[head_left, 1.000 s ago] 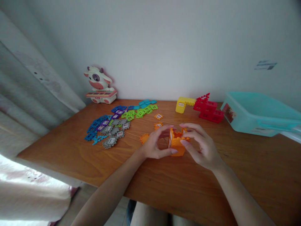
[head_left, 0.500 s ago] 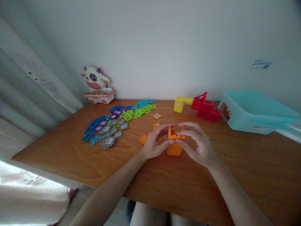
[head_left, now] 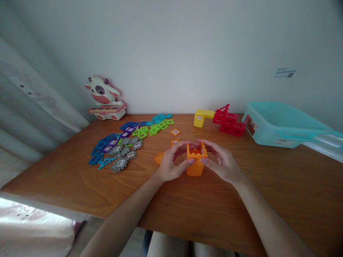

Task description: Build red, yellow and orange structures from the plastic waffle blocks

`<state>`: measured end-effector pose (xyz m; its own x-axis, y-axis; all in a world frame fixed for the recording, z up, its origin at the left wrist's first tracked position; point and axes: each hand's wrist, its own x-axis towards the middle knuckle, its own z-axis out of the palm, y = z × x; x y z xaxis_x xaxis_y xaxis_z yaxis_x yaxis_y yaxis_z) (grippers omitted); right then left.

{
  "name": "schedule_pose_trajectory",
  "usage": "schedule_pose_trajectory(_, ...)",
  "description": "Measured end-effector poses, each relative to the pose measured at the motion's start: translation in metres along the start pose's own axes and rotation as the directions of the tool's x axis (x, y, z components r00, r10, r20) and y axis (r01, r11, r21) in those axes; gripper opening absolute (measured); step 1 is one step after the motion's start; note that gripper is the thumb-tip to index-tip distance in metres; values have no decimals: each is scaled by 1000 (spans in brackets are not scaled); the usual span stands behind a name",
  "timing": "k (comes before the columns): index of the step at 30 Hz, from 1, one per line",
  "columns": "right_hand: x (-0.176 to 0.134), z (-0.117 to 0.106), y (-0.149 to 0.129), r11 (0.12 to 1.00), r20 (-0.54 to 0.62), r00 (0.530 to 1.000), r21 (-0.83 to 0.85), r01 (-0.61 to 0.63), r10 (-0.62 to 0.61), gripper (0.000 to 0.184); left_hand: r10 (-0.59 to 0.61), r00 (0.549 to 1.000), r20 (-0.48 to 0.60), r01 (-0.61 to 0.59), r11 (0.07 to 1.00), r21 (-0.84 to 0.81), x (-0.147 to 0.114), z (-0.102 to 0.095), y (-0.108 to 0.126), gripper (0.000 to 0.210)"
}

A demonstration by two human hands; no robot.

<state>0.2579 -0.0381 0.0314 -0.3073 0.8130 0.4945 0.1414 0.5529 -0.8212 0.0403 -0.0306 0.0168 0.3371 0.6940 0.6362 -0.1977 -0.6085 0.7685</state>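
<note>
An orange block structure (head_left: 194,167) of interlocking panels stands upright on the wooden table, its top open and edged with notches. My left hand (head_left: 173,162) grips its left side, thumb pressed on the front face. On the opposite side, my right hand (head_left: 223,162) is closed around it, the thumb also on the front. The fingers of both hands curl behind the walls and are partly hidden. Just left of my left hand lies an orange panel (head_left: 158,158). Behind it are an orange window panel (head_left: 175,132) and another orange window piece (head_left: 174,142), partly covered by my fingers.
Grey panels (head_left: 124,151), green panels (head_left: 154,129), purple panels (head_left: 124,135) and blue panels (head_left: 102,146) spread across the left. A yellow assembly (head_left: 199,118) touches a red one (head_left: 229,123) at the back. A turquoise bin (head_left: 281,135) stands right, a cow toy keyboard (head_left: 107,103) back left.
My right fingers have come down from the top of the orange structure to its right side, where a window panel now stands along the upper edge. The view has shifted slightly.
</note>
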Motion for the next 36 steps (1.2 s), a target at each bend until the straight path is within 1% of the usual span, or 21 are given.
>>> schedule_pose_trajectory(4, 1, 2, -2, 1000, -38, 999, 11, 2, -2, 52, -14, 1000, -19, 15, 999, 32, 0, 0, 0, 53)
schedule_pose_trajectory(5, 2, 2, -2, 1000, -32, 1000, 12, 1, -1, 54, -18, 1000, -19, 19, 999, 34, 0, 0, -1, 53)
schedule_pose_trajectory(8, 2, 0, -1, 1000, 23, 999, -3, -29, 29, 68, -39, 999, 11, 38, 998, 52, -1, -4, -3, 59)
schedule_pose_trajectory(10, 2, -1, 0, 998, 49, 997, -22, -57, 58, 71, -53, 998, 35, 51, 996, 75, -1, -8, -4, 64)
schedule_pose_trajectory(14, 2, -1, 4, 996, 52, 995, -20, -88, 89, 64, -72, 996, 60, 67, 994, 89, -1, -11, -6, 67)
schedule_pose_trajectory(19, 2, 3, 3, 996, 0, 997, -34, -83, 83, 62, -52, 998, 47, 48, 995, 87, -2, -10, -7, 68)
schedule_pose_trajectory(23, 3, 3, -1, 995, -16, 997, -54, -83, 82, 63, -48, 995, 86, 42, 997, 67, -2, -13, -8, 72)
schedule_pose_trajectory(26, 4, 1, 0, 994, 2, 994, -37, -105, 105, 64, -84, 991, 106, 78, 995, 55, -1, -16, -8, 72)
schedule_pose_trajectory(30, 4, -1, 0, 990, 68, 987, -35, -140, 142, 57, -171, 978, 117, 174, 985, -17, 0, -18, -6, 76)
schedule_pose_trajectory(33, 5, 0, -1, 991, 53, 991, -38, -125, 127, 55, -211, 969, 132, 224, 971, -89, 2, -17, -3, 77)
schedule_pose_trajectory(36, 5, 2, -2, 991, 26, 991, -36, -130, 131, 55, -209, 967, 143, 221, 973, -71, 3, -19, -2, 75)
